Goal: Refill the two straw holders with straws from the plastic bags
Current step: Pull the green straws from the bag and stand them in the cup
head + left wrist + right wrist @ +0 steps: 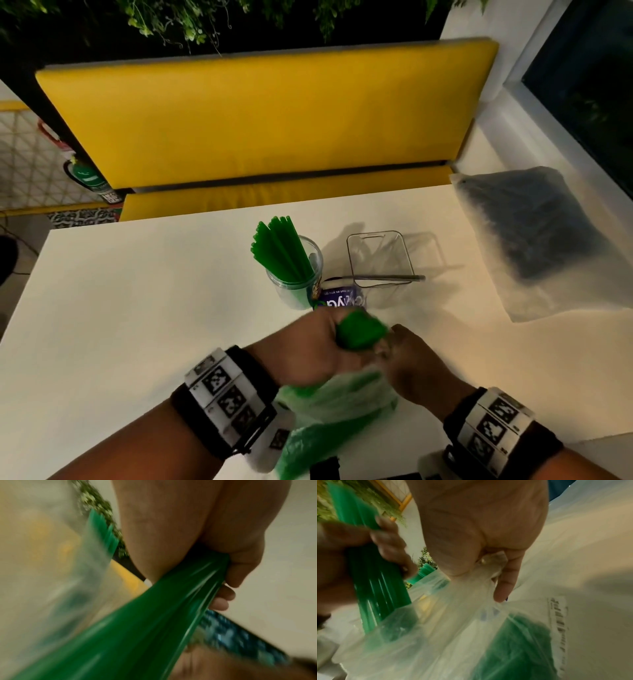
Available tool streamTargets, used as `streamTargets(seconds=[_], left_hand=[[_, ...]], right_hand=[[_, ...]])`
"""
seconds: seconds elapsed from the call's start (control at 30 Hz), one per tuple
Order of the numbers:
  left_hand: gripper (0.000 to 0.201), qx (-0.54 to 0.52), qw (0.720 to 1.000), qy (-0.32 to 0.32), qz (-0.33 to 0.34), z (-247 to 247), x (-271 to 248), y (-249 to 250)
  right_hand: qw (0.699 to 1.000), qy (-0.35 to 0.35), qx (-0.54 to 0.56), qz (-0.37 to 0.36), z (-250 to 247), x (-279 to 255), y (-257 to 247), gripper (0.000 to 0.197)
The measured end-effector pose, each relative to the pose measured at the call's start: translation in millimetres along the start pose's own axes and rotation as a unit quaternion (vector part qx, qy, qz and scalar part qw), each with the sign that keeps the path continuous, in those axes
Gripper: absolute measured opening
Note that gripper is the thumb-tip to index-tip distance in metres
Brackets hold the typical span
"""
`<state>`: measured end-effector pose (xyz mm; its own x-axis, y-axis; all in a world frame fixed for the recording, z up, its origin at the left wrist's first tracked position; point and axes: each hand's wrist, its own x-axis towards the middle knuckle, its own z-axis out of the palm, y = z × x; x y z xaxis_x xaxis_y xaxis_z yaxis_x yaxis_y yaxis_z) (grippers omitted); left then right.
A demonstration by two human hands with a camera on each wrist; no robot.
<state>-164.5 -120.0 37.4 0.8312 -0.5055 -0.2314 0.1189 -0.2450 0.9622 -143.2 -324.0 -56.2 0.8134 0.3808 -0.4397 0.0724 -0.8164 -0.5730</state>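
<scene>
Low centre of the frame, the left hand [308,346] grips a bundle of green straws [359,330]. The right hand [416,363] pinches the clear plastic bag [329,404] over the counter [137,291].

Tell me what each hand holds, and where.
Left hand grips the green straw bundle partway along; right hand pinches the plastic bag at its mouth edge.

arms: bare to the wrists, no sleeves I can see | left wrist band [224,399]: black strap, white blocks with black square markers | right wrist band [496,428]: same black strap, white marker blocks | hands: bare
</scene>
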Motion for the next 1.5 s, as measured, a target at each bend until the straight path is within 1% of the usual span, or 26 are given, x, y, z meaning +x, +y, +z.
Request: streamTargets(seconds=[0.03,0.07,0.1,0.13,0.17,0.2,0.23,0.27,0.3,0.4,0.5,0.6,0.77,0.83,0.93,1.07,1.13,1.2,1.23,1.3,1.37,1.43,1.47,1.5], left_hand=[[0.019,-0.037,0.998,0.048,0.033,-9.3,-3.7,16.2],[0.013,-0.08,0.987,0.124,0.07,-22.0,-6.9,30.8],[0.01,-0.134,0.961,0.213,0.111,-36.7,-9.9,43.8],[0.01,-0.195,0.922,0.298,0.154,-52.8,-11.3,54.3],[0.013,-0.24,0.878,0.365,0.195,-69.4,-11.3,59.8],[0.017,-0.267,0.84,0.416,0.225,-85.2,-9.6,63.2],[0.019,-0.277,0.812,0.454,0.24,-98.6,-6.6,63.2],[0.018,-0.282,0.793,0.483,0.242,-109.0,-1.7,61.1],[0.016,-0.282,0.78,0.507,0.233,-115.6,4.0,57.0],[0.014,-0.272,0.765,0.549,0.199,-123.1,18.3,39.8],[0.016,-0.242,0.762,0.571,0.187,-121.8,25.8,29.0],[0.015,-0.221,0.767,0.574,0.183,-118.1,30.9,23.3],[0.018,-0.161,0.778,0.593,0.131,-109.6,41.0,11.0],[0.01,-0.16,0.786,0.584,0.127,-110.2,42.3,7.2],[0.007,-0.178,0.788,0.575,0.132,-112.6,42.7,11.9],[0.016,-0.199,0.785,0.57,0.139,-116.4,46.6,18.8],[0.014,-0.183,0.795,0.566,0.119,-116.3,49.4,13.5],[0.011,-0.13,0.819,0.555,0.069,-115.6,50.8,4.9],[0.015,-0.09,0.835,0.542,0.032,-115.4,50.4,2.4],[0.029,0.014,0.868,0.494,-0.049,-117.2,46.5,3.2],[0.046,0.116,0.884,0.443,-0.096,-122.8,41.3,8.1],[0.07,0.163,0.889,0.412,-0.119,-131.0,35.1,10.4],[0.081,0.159,0.889,0.413,-0.118,-134.5,32.0,11.3],[0.088,0.15,0.886,0.427,-0.098,-136.5,28.3,12.8]], right_hand=[[1.0,0.005,-0.01,-0.003,0.2,-0.2,-1.8,0.012],[1.0,0.006,-0.012,-0.005,0.3,0.1,-3.4,0.017],[1.0,0.003,-0.007,-0.007,1.2,0.0,-3.8,0.021],[1.0,0.002,-0.005,-0.009,1.6,-0.6,-5.2,0.023],[1.0,-0.003,-0.008,-0.007,2.5,-1.5,-6.6,0.023],[1.0,-0.006,-0.01,-0.006,3.5,-2.1,-6.9,0.023],[1.0,-0.009,-0.01,-0.005,4.9,-2.2,-7.4,0.024],[1.0,-0.013,-0.011,-0.003,5.9,-2.5,-7.5,0.024],[1.0,-0.016,-0.009,-0.001,6.3,-3.2,-8.3,0.024],[1.0,-0.013,-0.002,0.006,6.9,-3.5,-8.2,0.022],[1.0,-0.01,0.006,0.013,8.9,-3.3,-5.0,0.02],[1.0,-0.007,0.004,0.015,10.5,-4.2,-2.8,0.019],[1.0,0.002,0.007,0.01,9.9,-4.8,-2.7,0.018],[1.0,0.001,0.008,0.013,9.5,-4.9,-2.6,0.019],[1.0,0.001,0.004,0.009,10.5,-4.2,-1.9,0.019],[1.0,0.003,0.001,0.003,11.4,-2.6,-1.1,0.018],[1.0,0.001,-0.003,0.003,11.3,-2.2,-1.2,0.019],[1.0,-0.001,-0.004,0.001,11.2,-2.6,-1.1,0.02],[1.0,-0.001,-0.003,0.002,10.7,-3.0,-0.9,0.02],[1.0,-0.001,0.0,0.003,9.9,-3.6,-0.2,0.019],[1.0,0.0,-0.001,0.006,9.2,-3.9,1.0,0.018],[1.0,0.001,-0.001,0.011,8.7,-3.7,0.8,0.016],[1.0,0.001,0.0,0.013,8.5,-3.8,0.6,0.016],[1.0,0.001,0.0,0.013,8.6,-3.7,0.3,0.017]])
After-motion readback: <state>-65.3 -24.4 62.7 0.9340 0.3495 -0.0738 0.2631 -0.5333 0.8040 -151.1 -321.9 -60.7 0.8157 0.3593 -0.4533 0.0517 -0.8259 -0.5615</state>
